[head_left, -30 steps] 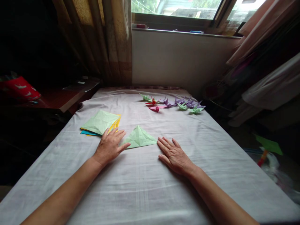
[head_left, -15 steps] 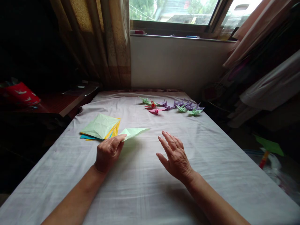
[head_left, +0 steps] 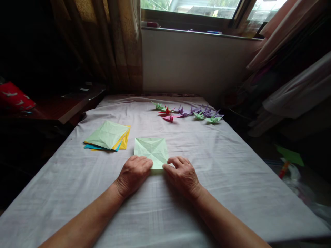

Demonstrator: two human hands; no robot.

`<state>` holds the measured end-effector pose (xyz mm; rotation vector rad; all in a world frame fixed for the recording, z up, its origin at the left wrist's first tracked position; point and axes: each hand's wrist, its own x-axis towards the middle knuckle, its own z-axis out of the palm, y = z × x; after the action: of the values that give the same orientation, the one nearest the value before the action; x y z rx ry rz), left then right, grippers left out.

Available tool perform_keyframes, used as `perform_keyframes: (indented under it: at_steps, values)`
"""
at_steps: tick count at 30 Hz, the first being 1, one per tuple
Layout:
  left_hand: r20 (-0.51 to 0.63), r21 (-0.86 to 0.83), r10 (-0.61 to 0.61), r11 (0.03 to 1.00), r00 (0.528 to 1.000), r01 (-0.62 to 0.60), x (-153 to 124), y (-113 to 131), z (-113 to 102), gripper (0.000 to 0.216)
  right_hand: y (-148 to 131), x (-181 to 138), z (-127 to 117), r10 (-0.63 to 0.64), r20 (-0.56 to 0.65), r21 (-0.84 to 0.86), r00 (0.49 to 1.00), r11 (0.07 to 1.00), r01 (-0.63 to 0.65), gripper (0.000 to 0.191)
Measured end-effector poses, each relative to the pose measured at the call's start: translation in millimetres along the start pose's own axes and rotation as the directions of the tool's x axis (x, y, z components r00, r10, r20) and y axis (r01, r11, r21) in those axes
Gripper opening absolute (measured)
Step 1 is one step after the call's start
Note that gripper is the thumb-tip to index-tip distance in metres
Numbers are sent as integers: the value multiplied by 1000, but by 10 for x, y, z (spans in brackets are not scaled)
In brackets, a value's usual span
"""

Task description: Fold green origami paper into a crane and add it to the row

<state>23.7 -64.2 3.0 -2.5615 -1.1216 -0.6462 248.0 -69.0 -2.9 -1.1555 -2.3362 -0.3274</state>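
Body in view is two arms only: left hand, right hand, and the left forearm and right forearm behind them. Both forearms are bare right down to the bottom edge of the frame; anything worn higher up is out of shot. Hands are bare as well. Knuckles are creased, with tendons and a few veins raised on the backs, clearest on the right hand. Forearms look smooth and taper to the wrists. Nails are too small to tell.
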Motion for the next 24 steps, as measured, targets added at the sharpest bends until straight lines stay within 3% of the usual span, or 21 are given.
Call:
perform_keyframes:
  at_steps: [6,15,20,24]
  values:
    - [21,-115,-27,993,999,30,-193,-141,-35,21,37,-21,18,57,115,88,992,994,-68,16]
    - [93,-331,-242,907,966,259,-222,-209,-120,22,59,-20,10,211,195,242,958,936,-255,21]
    - [63,-301,-383,873,922,383,-203,-238,-34,22,60,-14,7,240,222,252,945,922,-294,20]
    - [104,-230,-443,860,890,455,-161,-268,21,25,57,-8,10,265,239,221,934,922,-318,17]
